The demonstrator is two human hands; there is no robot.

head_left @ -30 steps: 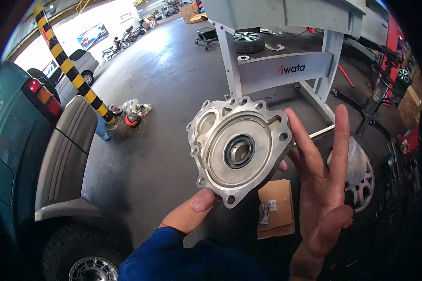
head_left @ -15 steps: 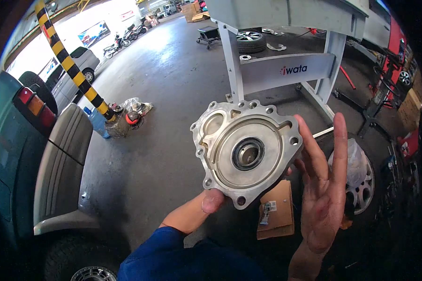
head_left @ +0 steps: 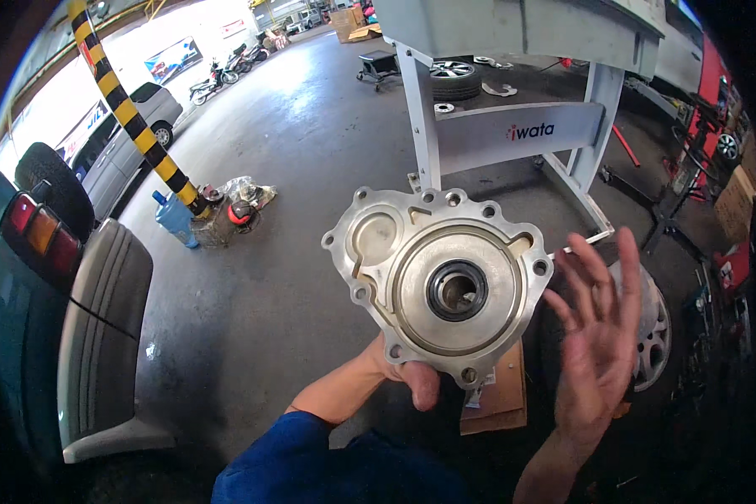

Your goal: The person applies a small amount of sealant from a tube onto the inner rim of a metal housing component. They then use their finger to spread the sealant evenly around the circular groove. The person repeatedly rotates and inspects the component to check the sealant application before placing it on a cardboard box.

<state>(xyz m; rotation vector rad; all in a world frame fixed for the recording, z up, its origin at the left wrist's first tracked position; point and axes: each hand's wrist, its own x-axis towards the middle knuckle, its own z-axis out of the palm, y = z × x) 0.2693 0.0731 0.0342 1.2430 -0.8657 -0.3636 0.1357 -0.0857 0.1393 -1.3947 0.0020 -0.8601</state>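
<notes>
A silvery cast metal housing cover [head_left: 416, 265] is held up in front of me, its machined face toward me. Bolt holes run round its scalloped edge, and a black seal ring [head_left: 433, 294] lines the bore at its centre. My left hand [head_left: 396, 368] grips it from beneath; the thumb shows at the lower edge, while the other fingers are hidden behind the metal. Just right of the cover is my right hand [head_left: 598, 344], palm turned up, fingers spread and slightly curled, holding nothing. Its fingertips come close to the cover's right edge; contact is unclear.
Below lies a flattened cardboard piece [head_left: 508, 395]. A white-legged stand [head_left: 521, 134] is ahead, with a wheel [head_left: 653, 349] on the floor at right. To the left are a vehicle's bumper [head_left: 105, 336], a striped post [head_left: 134, 126] and a water bottle [head_left: 175, 220].
The cover has turned a little and shifted slightly downward, facing me more squarely. My right hand has lowered and moved away from its edge, its fingers spreading.
</notes>
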